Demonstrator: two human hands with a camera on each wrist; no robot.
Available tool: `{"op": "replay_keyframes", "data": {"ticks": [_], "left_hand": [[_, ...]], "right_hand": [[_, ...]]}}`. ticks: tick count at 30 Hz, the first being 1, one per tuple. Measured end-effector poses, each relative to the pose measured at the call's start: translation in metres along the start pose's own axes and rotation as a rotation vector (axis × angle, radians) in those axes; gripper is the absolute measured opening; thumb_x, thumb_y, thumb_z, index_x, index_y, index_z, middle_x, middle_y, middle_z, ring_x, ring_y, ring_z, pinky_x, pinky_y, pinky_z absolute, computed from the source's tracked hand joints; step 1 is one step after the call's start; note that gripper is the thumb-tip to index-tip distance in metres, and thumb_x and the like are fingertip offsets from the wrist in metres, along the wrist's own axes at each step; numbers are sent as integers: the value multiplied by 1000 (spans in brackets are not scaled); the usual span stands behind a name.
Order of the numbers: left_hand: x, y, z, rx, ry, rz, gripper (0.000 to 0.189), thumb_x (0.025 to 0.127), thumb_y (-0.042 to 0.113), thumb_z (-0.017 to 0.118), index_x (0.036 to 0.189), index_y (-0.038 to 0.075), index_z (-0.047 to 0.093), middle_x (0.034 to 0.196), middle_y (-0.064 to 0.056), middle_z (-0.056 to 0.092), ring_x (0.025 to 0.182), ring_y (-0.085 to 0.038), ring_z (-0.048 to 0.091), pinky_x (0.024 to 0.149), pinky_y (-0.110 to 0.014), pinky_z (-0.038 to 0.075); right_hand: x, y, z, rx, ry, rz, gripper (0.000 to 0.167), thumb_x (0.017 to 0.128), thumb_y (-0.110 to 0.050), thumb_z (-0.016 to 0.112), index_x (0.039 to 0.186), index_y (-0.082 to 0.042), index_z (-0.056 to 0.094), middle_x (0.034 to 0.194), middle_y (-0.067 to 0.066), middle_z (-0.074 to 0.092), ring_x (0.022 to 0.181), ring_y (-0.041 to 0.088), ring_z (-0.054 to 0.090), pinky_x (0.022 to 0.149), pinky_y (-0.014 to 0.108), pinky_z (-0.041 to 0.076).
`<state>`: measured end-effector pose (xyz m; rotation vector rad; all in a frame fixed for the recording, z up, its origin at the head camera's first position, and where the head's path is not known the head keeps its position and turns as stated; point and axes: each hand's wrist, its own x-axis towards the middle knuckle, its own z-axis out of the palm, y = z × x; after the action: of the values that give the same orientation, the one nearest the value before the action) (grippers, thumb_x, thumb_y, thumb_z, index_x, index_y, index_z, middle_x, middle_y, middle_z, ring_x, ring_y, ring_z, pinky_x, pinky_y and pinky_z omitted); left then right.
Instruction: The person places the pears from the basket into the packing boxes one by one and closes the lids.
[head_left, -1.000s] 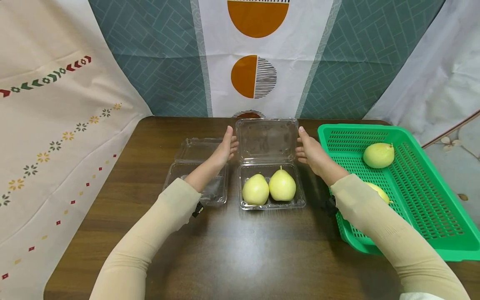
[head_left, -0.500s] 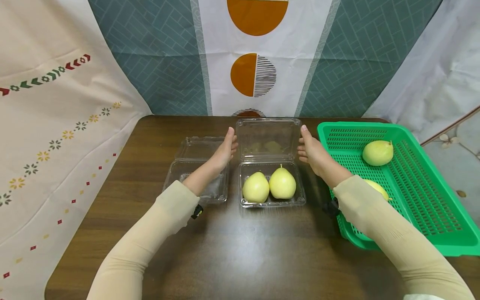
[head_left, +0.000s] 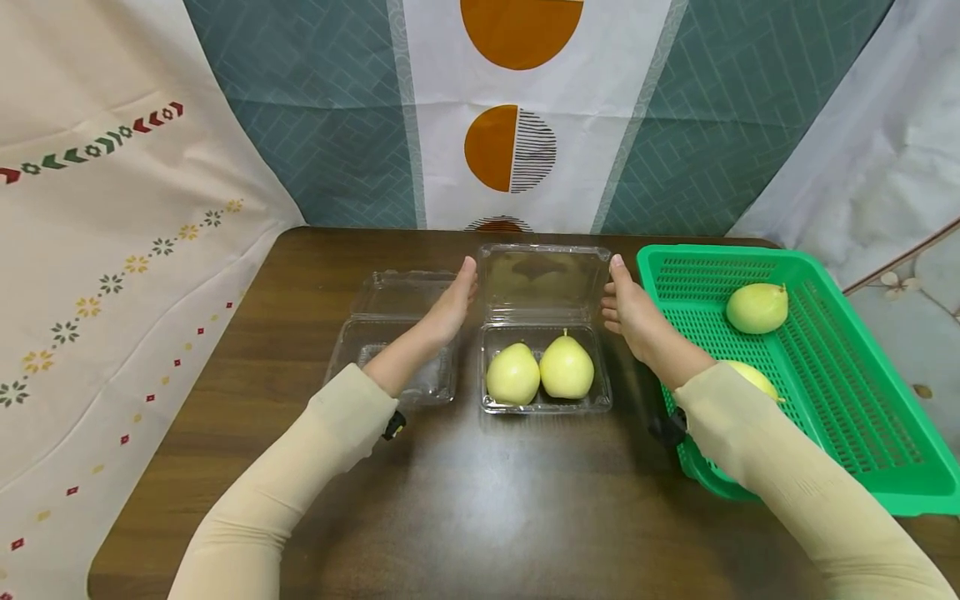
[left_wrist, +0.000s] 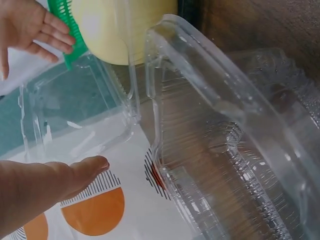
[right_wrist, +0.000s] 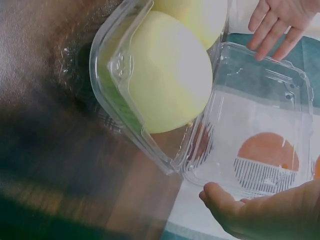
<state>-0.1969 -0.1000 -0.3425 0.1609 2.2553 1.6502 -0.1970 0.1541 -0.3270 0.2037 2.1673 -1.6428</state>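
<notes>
A clear plastic clamshell box (head_left: 547,409) stands at mid-table with its lid (head_left: 546,279) raised at the back. Two yellow-green pears (head_left: 513,375) sit side by side in its base. My left hand (head_left: 450,304) is at the lid's left side, fingers extended and thumb up. Opposite it, my right hand (head_left: 632,312) is held the same way, thumb tip right by the lid's upper right corner. The right wrist view shows the lid (right_wrist: 260,100) between both hands, and a pear (right_wrist: 170,75) close up. Neither hand grips anything.
A second clear clamshell (head_left: 345,354), lid back, lies left, partly behind the left forearm. The green plastic basket (head_left: 862,358) at right holds a pear (head_left: 757,308) and another pear (head_left: 753,379) partly hidden by the right sleeve. A patterned cloth (head_left: 322,133) hangs behind the table.
The lid's top edge has come slightly forward and to the right, and its reflections have shifted. My right hand has moved slightly right; both hands stay beside the lid.
</notes>
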Motion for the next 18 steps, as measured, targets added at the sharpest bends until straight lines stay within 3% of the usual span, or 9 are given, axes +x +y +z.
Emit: {"op": "replay_keyframes", "data": {"ticks": [7, 11, 18], "left_hand": [[-9, -1, 0, 47, -17, 30, 78, 98, 56, 2, 152, 0, 6, 157, -21, 12, 146, -33, 14, 119, -42, 13], [-17, 0, 1, 101, -10, 5, 81, 96, 60, 3, 152, 2, 6, 159, -18, 8, 147, -33, 7, 118, -49, 7], [-25, -2, 6, 98, 2, -30, 85, 94, 64, 5, 152, 2, 7, 158, -19, 7, 146, -38, 5, 116, -57, 6]], "right_hand": [[-9, 1, 2, 75, -13, -8, 88, 95, -63, 8, 150, 4, -5, 157, 26, -1, 145, 39, 7, 119, 46, 12], [-12, 2, 4, 92, -4, -10, 88, 95, -63, 9, 150, 5, -5, 157, 26, -1, 145, 38, 7, 119, 45, 12], [-18, 4, 6, 118, -8, 20, 88, 95, -62, 9, 148, 7, -7, 156, 26, -2, 146, 38, 4, 119, 44, 10]]}}
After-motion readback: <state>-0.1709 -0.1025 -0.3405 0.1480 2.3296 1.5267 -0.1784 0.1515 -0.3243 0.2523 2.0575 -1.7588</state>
